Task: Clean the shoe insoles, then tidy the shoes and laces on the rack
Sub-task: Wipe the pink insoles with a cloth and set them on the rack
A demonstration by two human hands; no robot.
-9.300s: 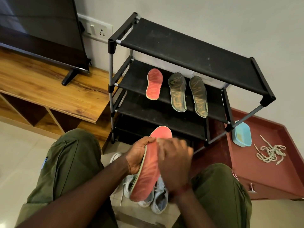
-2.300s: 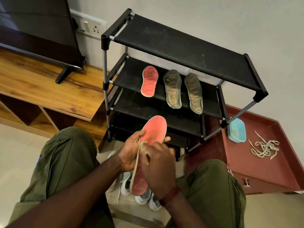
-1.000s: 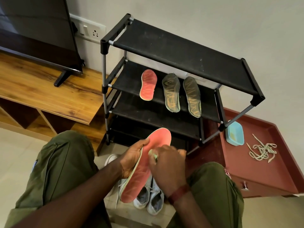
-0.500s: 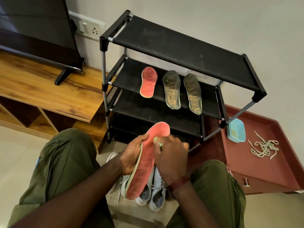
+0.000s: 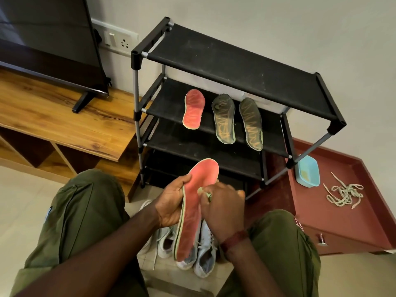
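Left hand [image 5: 171,202] grips the red foam insole with a pale green rim [image 5: 190,221] by its left edge: fingers curled behind it, thumb on the rim. The insole is held in the air between the knees, toe end up, just in front of the black four-tier fabric shoe rack [image 5: 235,67].
Right hand [image 5: 222,209]: fingers curled, pinching a small pale green item [image 5: 203,192] against the insole face near the toe. Can't tell what the item is.
Second shelf of the rack, left to right: matching red insole [image 5: 194,109], then two dark insoles with orange zigzag markings [image 5: 224,118] whose heels overhang the front edge. No readable text on any of them; the print is too small.
White and pale blue sneakers [image 5: 205,254] sit on the tiled floor under the held insole.
On the maroon low cabinet top [image 5: 342,221]: light blue plastic tub [image 5: 307,173] at the back left corner and a loose pile of beige laces [image 5: 345,195] beside it, apart from it.
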